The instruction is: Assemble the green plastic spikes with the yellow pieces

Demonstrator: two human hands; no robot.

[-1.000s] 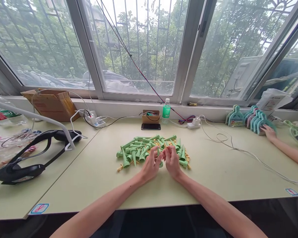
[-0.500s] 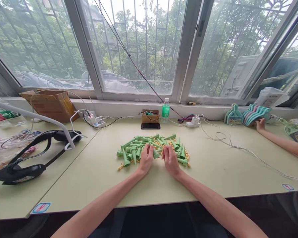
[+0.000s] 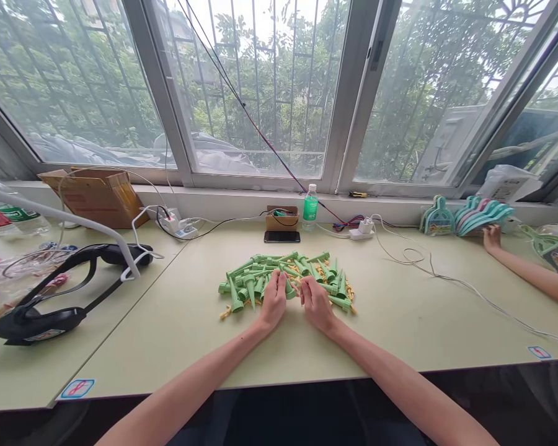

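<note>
Green plastic spike [image 3: 290,289] in left hand [image 3: 273,303]

Left grip closed on the spike, thumb side; wide end low, facing the wearer. Light green, tapered. Right hand [image 3: 318,305] just beside, fingertips bunched; cannot tell whether that grip holds anything. Similar spikes [image 3: 250,284] heaped beyond on the table [image 3: 381,310], yellow pieces [image 3: 225,313] among them.

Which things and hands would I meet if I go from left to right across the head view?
Black headset, white power strip, left hand holding a green cone, right hand, second white power strip, co-worker's hand.
</note>
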